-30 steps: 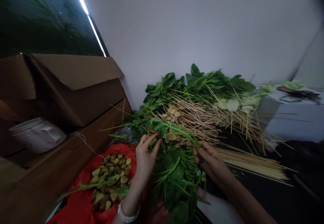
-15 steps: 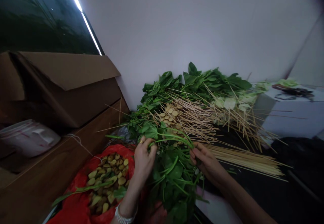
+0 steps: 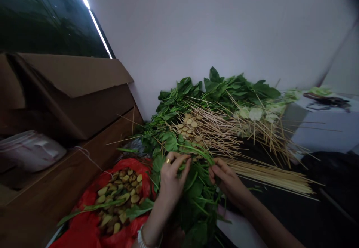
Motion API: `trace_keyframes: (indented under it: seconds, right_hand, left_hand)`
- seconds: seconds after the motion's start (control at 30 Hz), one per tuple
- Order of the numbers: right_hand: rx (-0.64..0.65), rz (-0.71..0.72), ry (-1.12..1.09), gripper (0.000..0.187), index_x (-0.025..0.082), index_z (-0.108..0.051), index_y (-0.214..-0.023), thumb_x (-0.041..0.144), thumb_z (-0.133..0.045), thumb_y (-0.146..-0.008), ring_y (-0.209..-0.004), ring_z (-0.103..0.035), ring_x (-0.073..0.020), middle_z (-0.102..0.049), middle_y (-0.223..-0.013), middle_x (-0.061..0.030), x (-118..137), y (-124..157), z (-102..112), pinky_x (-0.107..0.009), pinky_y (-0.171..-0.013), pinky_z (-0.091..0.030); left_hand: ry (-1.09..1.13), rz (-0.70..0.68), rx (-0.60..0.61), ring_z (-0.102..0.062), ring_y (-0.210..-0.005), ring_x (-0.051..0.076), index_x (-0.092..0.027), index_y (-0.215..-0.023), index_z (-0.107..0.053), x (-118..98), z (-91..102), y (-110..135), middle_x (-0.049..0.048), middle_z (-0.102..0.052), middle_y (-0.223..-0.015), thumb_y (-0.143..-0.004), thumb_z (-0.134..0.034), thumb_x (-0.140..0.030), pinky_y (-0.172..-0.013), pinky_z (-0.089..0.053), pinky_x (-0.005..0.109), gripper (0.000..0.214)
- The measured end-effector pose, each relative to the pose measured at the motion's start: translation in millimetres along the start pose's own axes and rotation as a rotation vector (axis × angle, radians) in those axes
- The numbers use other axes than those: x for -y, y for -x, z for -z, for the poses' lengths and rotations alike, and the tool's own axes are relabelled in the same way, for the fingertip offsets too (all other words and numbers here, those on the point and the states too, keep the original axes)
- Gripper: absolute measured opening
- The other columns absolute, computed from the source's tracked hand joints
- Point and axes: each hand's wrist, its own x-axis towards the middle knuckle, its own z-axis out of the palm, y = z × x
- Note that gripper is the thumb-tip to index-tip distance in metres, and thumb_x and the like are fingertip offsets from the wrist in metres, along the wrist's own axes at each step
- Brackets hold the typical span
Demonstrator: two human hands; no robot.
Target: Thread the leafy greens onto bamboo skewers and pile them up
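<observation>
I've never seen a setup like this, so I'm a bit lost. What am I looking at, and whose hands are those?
There's no machine here. The pictures come from a camera worn on a person's head, looking down at their own hands. The left hand, with a ring and a bracelet, and the right hand both hold stems of leafy greens. Beyond them lie thin wooden skewers and more greens. To the left, a red plastic bag holds sliced yellowish pieces.
</observation>
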Motion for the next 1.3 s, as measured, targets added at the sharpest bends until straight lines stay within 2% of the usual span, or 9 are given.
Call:
trace_keyframes:
  seconds: [0.17, 0.57, 0.67, 0.8, 0.93, 1.0, 1.1, 1.2, 1.3]
  right_hand:
    - [0.068, -0.003, -0.010, 0.022, 0.020, -0.052, -0.095, 0.041, -0.061, -0.091, -0.055, -0.045, -0.0075, -0.051, -0.067, 0.0061, -1.4, 2.1, -1.4, -0.022, -0.057, -0.032]
    - [0.137, 0.015, 0.134, 0.022, 0.021, -0.048, -0.097, 0.041, -0.056, -0.094, -0.057, -0.048, -0.0081, -0.052, -0.069, 0.0062, 1.1, 8.0, -6.4, -0.022, -0.058, -0.035]
    - [0.146, 0.000, 0.218, 0.026, 0.021, -0.047, -0.095, 0.044, -0.057, -0.092, -0.058, -0.048, -0.0089, -0.052, -0.068, 0.0063, 4.7, 9.6, -10.9, -0.023, -0.060, -0.037]
    - [0.111, 0.030, 0.329, 0.025, 0.022, -0.045, -0.095, 0.045, -0.054, -0.092, -0.058, -0.048, -0.0103, -0.050, -0.068, 0.0062, 8.9, 10.0, -11.9, -0.024, -0.059, -0.039]
    - [0.015, 0.155, 0.530, 0.015, 0.023, -0.047, -0.099, 0.036, -0.051, -0.093, -0.067, -0.052, -0.0130, -0.054, -0.077, 0.0029, 9.5, 8.2, -5.1, -0.025, -0.064, -0.042]
    - [-0.015, 0.243, 0.648, 0.014, 0.022, -0.049, -0.103, 0.032, -0.050, -0.093, -0.080, -0.056, -0.0158, -0.058, -0.089, -0.0009, 8.2, 7.5, -2.0, -0.027, -0.071, -0.044]
    - [-0.032, 0.348, 0.796, 0.017, 0.023, -0.050, -0.110, 0.027, -0.048, -0.094, -0.095, -0.058, -0.0196, -0.062, -0.101, -0.0049, 3.9, 7.2, 1.1, -0.031, -0.082, -0.045]
    - [-0.029, 0.443, 0.921, 0.019, 0.024, -0.052, -0.112, 0.023, -0.047, -0.094, -0.100, -0.059, -0.0210, -0.062, -0.105, -0.0062, -1.2, 7.2, 2.3, -0.033, -0.085, -0.046]
    - [0.023, 0.543, 0.991, 0.018, 0.025, -0.054, -0.109, 0.018, -0.044, -0.095, -0.100, -0.060, -0.0217, -0.063, -0.105, -0.0074, -4.2, 7.9, 1.7, -0.035, -0.085, -0.048]
  left_hand:
    - [-0.097, -0.133, 0.042, -0.061, -0.095, 0.020, -0.021, -0.111, -0.064, -1.6, -18.4, -3.7, 0.0089, -0.063, -0.105, -0.090, -0.057, -0.016, -0.081, -0.053, 0.033, 0.023]
    - [-0.328, -0.188, 0.388, -0.055, -0.089, 0.024, -0.020, -0.094, -0.062, -2.3, -17.8, 0.5, 0.0071, -0.061, -0.094, -0.082, -0.057, -0.011, -0.077, -0.050, 0.036, 0.016]
    - [-0.191, -0.053, 0.336, -0.054, -0.083, 0.022, -0.020, -0.080, -0.059, -1.9, -20.3, 0.7, 0.0048, -0.060, -0.084, -0.082, -0.051, -0.010, -0.076, -0.047, 0.034, 0.012]
    - [0.171, 0.327, 0.100, -0.053, -0.069, 0.016, -0.020, -0.069, -0.051, 10.3, -13.6, -4.5, 0.0005, -0.054, -0.069, -0.087, -0.040, -0.016, -0.065, -0.043, 0.027, 0.021]
    - [0.336, 0.533, -0.023, -0.054, -0.061, 0.015, -0.019, -0.083, -0.056, 25.6, 14.7, -13.7, -0.0026, -0.053, -0.065, -0.095, -0.040, -0.034, -0.058, -0.042, 0.025, 0.024]
    - [0.252, 0.491, -0.041, -0.057, -0.065, 0.015, -0.019, -0.093, -0.061, 27.0, 29.5, -17.1, -0.0017, -0.059, -0.069, -0.094, -0.046, -0.037, -0.063, -0.044, 0.025, 0.023]
    - [0.006, 0.269, -0.064, -0.061, -0.080, 0.016, -0.020, -0.101, -0.067, 21.2, 42.4, -19.7, 0.0022, -0.067, -0.086, -0.088, -0.061, -0.032, -0.076, -0.046, 0.027, 0.019]
    - [-0.141, 0.001, -0.022, -0.059, -0.077, 0.014, -0.022, -0.114, -0.066, 13.6, 42.9, -19.2, 0.0018, -0.064, -0.084, -0.089, -0.062, -0.025, -0.073, -0.047, 0.026, 0.026]
    - [-0.234, -0.148, 0.083, -0.057, -0.077, 0.015, -0.025, -0.125, -0.061, 12.7, 37.1, -15.9, 0.0020, -0.058, -0.082, -0.091, -0.057, -0.020, -0.070, -0.047, 0.026, 0.035]
